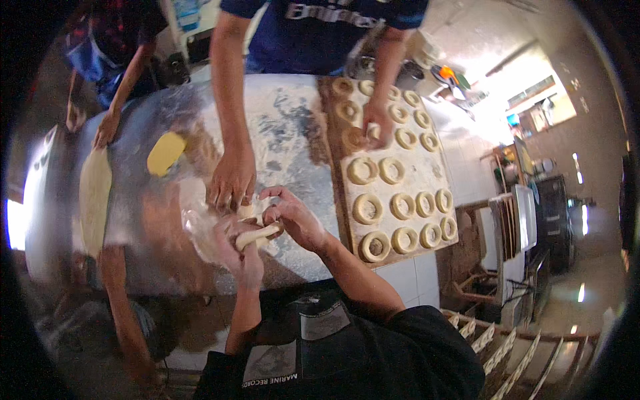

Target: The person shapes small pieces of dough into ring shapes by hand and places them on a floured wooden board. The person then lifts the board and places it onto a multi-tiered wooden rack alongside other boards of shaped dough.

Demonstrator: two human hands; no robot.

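Note:
A short rope of pale dough (259, 235) lies across the fingers of my left hand (241, 248), which are closed around it over the floured table. My right hand (299, 219) is at the other end of the same dough rope, with bent fingers and the thumb pinching near its tip. Just beyond, a co-worker's hand (233, 175) reaches down beside my fingers, close to another bit of dough. To the right, the co-worker's other hand (379, 128) touches the floured board (417, 167), where several dough rings (368, 209) sit in rows.
A flattened yellow dough piece (166, 153) lies on the metal table (293, 173). At the left, another person's hand (105, 130) touches a long dough sheet (96, 193), with an arm (115, 280) at its near end. Slatted racks (500, 353) stand at the lower right.

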